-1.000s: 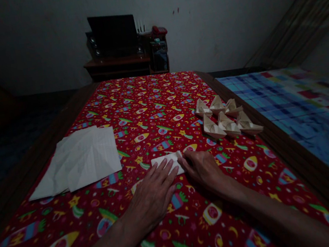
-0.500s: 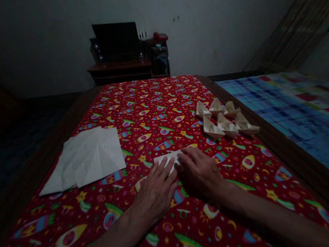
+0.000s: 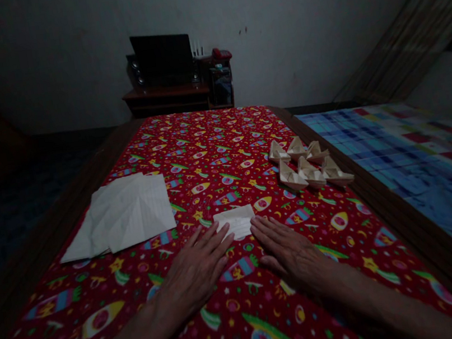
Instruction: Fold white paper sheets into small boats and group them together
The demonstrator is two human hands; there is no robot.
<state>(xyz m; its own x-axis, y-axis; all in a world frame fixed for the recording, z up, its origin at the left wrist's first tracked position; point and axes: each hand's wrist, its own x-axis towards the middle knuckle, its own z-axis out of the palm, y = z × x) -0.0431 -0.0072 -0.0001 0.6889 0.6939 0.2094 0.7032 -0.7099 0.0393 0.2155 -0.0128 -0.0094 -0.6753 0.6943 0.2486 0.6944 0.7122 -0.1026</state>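
A small folded sheet of white paper [image 3: 236, 224] lies flat on the red patterned cloth in front of me. My left hand [image 3: 199, 261] rests at its left edge, fingers stretched out and the tips touching the paper. On the opposite side, my right hand [image 3: 286, 248] lies flat with extended fingers, its tips at the paper's right edge. Neither hand grips anything. To the right, beyond my right hand, several folded paper boats [image 3: 311, 171] stand in two rows. A fanned stack of paper sheets [image 3: 130, 212] lies to the left.
The red cloth [image 3: 251, 335] covers a long surface with dark wooden edges. At the far end stands a desk [image 3: 165, 90] with a black monitor [image 3: 162, 57], speakers and a red telephone [image 3: 221, 53]. A blue checked sheet [image 3: 378, 163] spreads at the right.
Both hands have drawn apart, left hand leftward and right hand slightly rightward, uncovering more of the folded paper. The right fingers, bent over the paper before, are now straight.
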